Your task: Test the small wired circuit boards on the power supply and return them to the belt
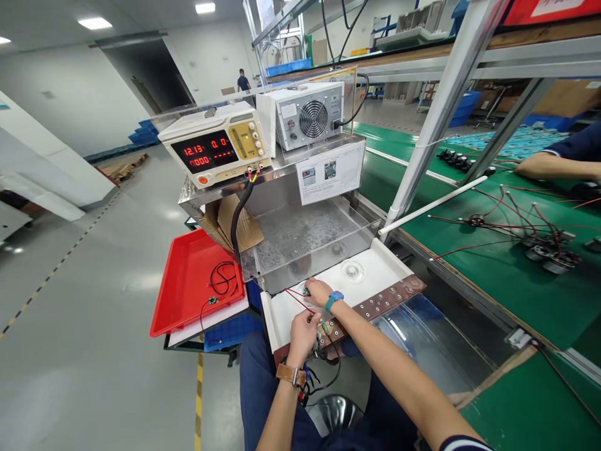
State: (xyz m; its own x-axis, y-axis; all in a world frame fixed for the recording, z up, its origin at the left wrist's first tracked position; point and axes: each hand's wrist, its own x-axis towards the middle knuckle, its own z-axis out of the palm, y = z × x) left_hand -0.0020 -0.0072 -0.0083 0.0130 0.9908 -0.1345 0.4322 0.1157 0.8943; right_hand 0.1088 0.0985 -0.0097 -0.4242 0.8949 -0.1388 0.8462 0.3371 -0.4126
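My left hand [304, 332] is closed in a pinch on a thin red wire [300, 303], just above the brown terminal strip [389, 294]. Farther forward, my right hand [320, 293] has its fingers closed on a small greenish part [306, 290] at the end of the wires, over the white fixture [375, 270]. The fingers partly cover that part, so its exact kind is unclear. Clips and dark cables [323, 344] hang from the strip's near edge below my left hand. A round white seat [352, 270] in the fixture lies right of my right hand.
A power supply with red digits [206, 150] and a grey fan unit [310, 118] stand on a metal shelf. At left, a red tray [185, 282] holds a small wired motor [213, 300]. Motors with wires [554, 254] lie on the green bench, near another person's arm [558, 164].
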